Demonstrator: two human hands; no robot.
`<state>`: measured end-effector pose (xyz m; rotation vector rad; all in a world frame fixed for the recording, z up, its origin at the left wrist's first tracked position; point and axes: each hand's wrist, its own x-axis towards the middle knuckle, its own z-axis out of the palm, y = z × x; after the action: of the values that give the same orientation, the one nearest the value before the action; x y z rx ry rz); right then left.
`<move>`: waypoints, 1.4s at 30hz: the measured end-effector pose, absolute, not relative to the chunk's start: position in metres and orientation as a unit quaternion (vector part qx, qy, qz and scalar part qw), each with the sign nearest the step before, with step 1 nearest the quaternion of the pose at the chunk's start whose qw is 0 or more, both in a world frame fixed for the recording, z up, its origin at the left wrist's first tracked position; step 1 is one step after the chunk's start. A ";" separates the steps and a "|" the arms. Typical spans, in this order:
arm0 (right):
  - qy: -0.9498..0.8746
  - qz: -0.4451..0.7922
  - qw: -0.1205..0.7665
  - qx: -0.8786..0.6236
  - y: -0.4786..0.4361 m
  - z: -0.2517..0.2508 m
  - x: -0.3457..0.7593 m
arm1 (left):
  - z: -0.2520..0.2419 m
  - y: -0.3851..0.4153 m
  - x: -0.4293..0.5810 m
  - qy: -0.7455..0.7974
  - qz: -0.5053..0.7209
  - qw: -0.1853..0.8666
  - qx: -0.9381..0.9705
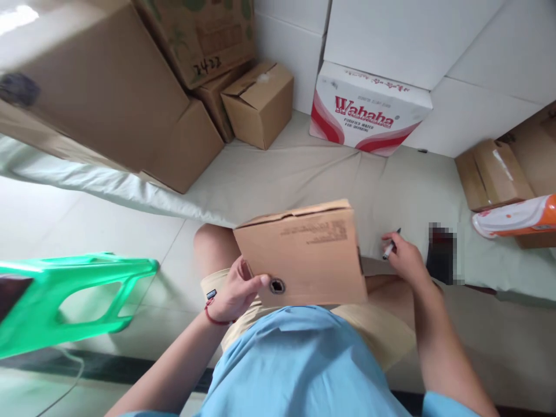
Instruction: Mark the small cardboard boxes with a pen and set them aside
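Note:
A brown cardboard box (310, 255) rests on the person's lap, its printed side facing up. Near its lower left corner is a dark round mark with a black centre. My left hand (238, 289) grips the box's left edge, thumb on the face beside that mark. To the right of the box, my right hand (403, 258) is closed around a black and white marker (391, 244), apart from the box.
Large cartons (99, 87) and a small box (260, 104) stand at the back left. A white and red Wahaha carton (369, 110) is against the wall. At right are brown boxes (495, 174) and an orange-white package (516, 217). A green stool (87, 266) stands left.

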<state>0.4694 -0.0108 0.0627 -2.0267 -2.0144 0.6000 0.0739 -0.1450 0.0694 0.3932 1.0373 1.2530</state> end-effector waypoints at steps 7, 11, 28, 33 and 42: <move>-0.678 0.169 0.049 -0.713 0.043 0.057 0.499 | 0.076 -0.148 0.082 0.454 0.555 0.632 0.294; -0.654 0.123 0.107 -0.738 0.036 0.061 0.519 | 0.076 -0.143 0.092 0.476 0.575 0.635 0.199; -0.416 -0.003 0.100 -0.904 -0.044 0.031 0.568 | 0.064 -0.024 0.142 0.536 0.499 0.614 0.297; -0.367 0.080 0.071 -0.924 -0.037 0.040 0.587 | 0.047 0.029 0.172 0.564 0.459 0.562 0.394; -0.410 0.125 0.148 -0.891 -0.059 0.044 0.589 | 0.032 0.049 0.150 0.587 0.445 0.325 0.593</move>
<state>0.5887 -0.0588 0.0438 -2.5630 -1.1782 0.3599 0.1497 0.0486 0.0316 1.5542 1.5402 1.1656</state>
